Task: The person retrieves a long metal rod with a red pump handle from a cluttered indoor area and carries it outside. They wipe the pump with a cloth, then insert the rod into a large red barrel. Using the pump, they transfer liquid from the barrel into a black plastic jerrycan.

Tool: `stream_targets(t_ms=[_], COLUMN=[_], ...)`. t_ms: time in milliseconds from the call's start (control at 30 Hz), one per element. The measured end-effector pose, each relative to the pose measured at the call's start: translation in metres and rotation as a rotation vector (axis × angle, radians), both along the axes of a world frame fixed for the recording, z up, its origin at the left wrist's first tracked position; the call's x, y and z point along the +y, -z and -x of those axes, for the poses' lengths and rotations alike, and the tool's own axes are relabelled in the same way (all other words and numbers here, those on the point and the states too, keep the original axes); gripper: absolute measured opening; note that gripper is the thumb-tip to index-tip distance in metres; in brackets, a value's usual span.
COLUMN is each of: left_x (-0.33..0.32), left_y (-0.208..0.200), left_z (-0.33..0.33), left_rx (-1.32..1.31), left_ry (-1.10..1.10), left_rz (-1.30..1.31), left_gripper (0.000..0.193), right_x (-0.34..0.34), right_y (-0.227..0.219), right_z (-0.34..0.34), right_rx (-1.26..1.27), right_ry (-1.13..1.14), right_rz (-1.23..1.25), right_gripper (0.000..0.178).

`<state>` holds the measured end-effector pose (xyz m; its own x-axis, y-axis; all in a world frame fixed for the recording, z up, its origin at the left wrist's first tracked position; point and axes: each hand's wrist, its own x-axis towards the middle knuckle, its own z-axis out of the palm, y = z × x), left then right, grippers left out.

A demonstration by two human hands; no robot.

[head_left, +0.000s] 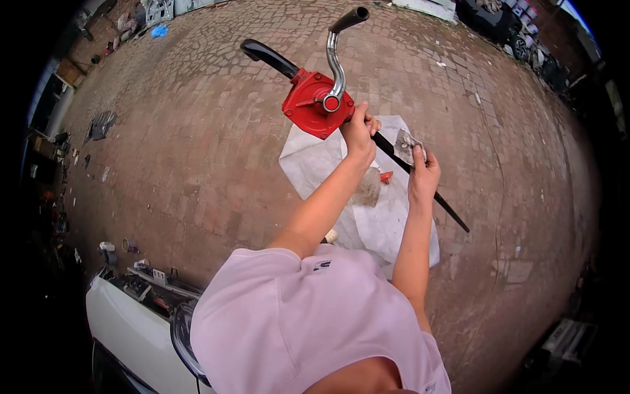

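A red rotary hand pump (307,98) is held up in front of me, with a black curved spout (270,55) on its left. Its chrome crank (336,62) ends in a black grip pointing up. From the pump body a long black pipe (449,211) slants down to the right. My left hand (359,138) is wrapped round the top of the pipe, just below the body. My right hand (424,176) pinches a crumpled grey rag (405,144) beside the pipe's middle; whether the rag touches the pipe, I cannot tell.
A white sheet (308,157) lies on the brick paving below, bearing a small red part (386,177) and a grey-brown crumpled piece (367,190). A white car front (125,322) stands at the lower left. Assorted clutter lines the far edges, with a blue bag (159,31) at the back left.
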<state>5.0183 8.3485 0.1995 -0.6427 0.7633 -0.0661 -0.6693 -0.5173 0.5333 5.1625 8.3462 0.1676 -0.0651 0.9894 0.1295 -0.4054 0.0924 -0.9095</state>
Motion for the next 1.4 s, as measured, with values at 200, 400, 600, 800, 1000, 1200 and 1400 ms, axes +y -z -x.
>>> stream_targets(t_ms=[200, 400, 600, 800, 1000, 1200, 1400], left_x=[0.009, 0.009, 0.002, 0.014, 0.014, 0.024, 0.023], left_y=[-0.004, -0.013, -0.022, 0.009, -0.004, 0.010, 0.035], left_z=[-0.021, -0.034, -0.050, -0.065, -0.057, -0.059, -0.068], left_rx=[-0.077, -0.070, 0.432, 0.660, 0.674, 0.769, 0.946], left_ry=[-0.032, -0.066, -0.306, -0.435, -0.408, -0.437, 0.063], left_rz=[0.035, 0.129, 0.120, 0.129, 0.063, 0.039, 0.209], left_gripper=[0.030, 0.024, 0.015, 0.011, 0.018, 0.023, 0.031], right_x=[-0.001, -0.046, -0.039, -0.022, -0.009, -0.001, -0.025], right_y=[-0.061, -0.109, -0.169, -0.179, -0.196, -0.199, -0.190], right_z=[-0.005, 0.045, 0.088, 0.107, 0.082, 0.055, 0.055], right_rx=[-0.243, -0.157, -0.593, -0.829, -0.770, -0.752, -0.857], right_ry=[0.220, 0.176, 0.194, 0.039, 0.103, 0.010, 0.261], right_rz=[-0.144, -0.277, -0.906, -0.999, -0.793, -0.593, -0.916], right_gripper=[0.022, 0.019, 0.015, 0.019, 0.023, 0.021, 0.013])
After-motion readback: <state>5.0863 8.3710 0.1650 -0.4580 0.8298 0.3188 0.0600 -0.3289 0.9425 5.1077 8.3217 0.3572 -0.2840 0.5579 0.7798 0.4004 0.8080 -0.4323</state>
